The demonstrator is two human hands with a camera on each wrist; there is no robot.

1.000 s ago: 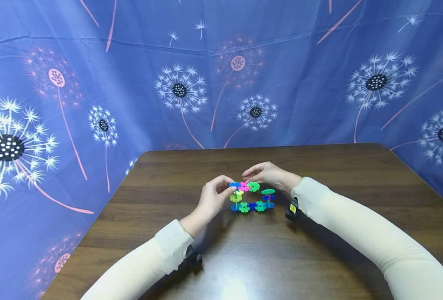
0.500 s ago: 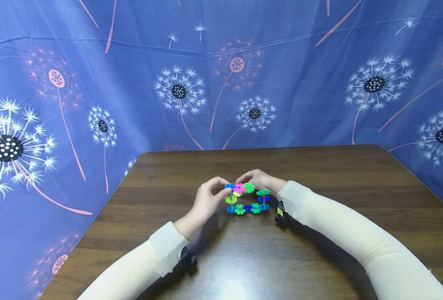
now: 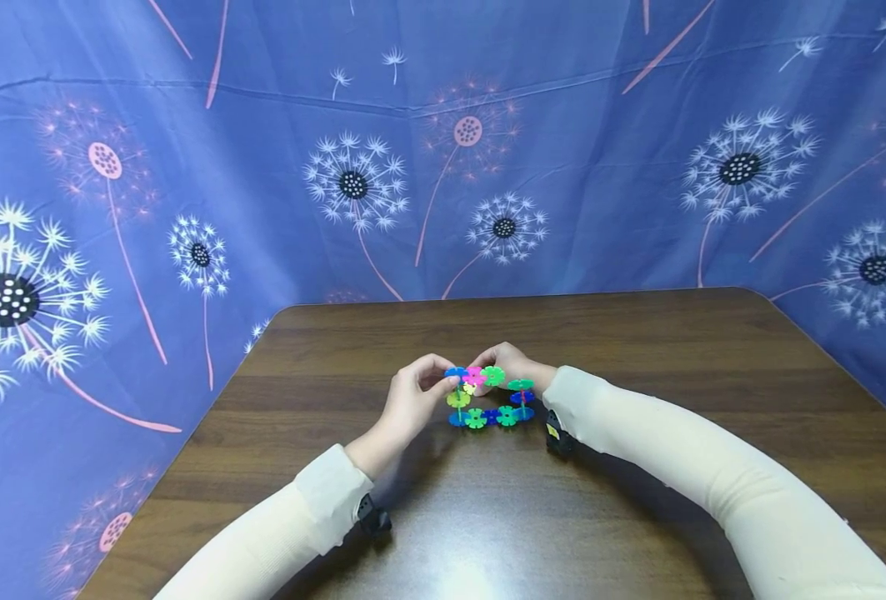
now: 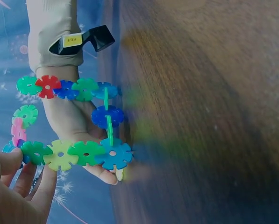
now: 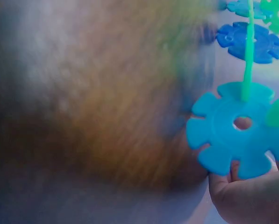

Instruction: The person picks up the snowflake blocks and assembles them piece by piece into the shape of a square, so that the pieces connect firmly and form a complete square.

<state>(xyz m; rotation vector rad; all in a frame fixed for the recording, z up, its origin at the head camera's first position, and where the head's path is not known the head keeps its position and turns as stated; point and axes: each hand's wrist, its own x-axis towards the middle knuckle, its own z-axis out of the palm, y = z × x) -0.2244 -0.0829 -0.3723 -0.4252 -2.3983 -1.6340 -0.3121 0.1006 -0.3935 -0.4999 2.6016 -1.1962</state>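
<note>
A box-like frame of interlocking flower-shaped plastic discs [image 3: 493, 376], blue, green, pink, yellow and red, is in front of me. My left hand [image 3: 410, 395] pinches a blue disc at its upper left corner between thumb and fingers. My right hand [image 3: 513, 364] is behind the frame, partly hidden by it. A pale yellow disc [image 3: 468, 388] shows at its fingertips, and the left wrist view shows a small yellowish edge there; the right fingers appear to pinch it. In the right wrist view a large blue corner disc [image 5: 223, 135] covers part of the right hand.
The frame is over a brown wooden table [image 3: 638, 350]. A blue curtain [image 3: 585, 167] with dandelion prints hangs behind and to the left. A black camera [image 3: 558, 435] is on the right wrist, and another camera [image 3: 373, 515] on the left.
Both hands and the frame have shifted a little to the left in the head view. The right hand has moved left and slightly lower behind the frame, nearer the left hand.
</note>
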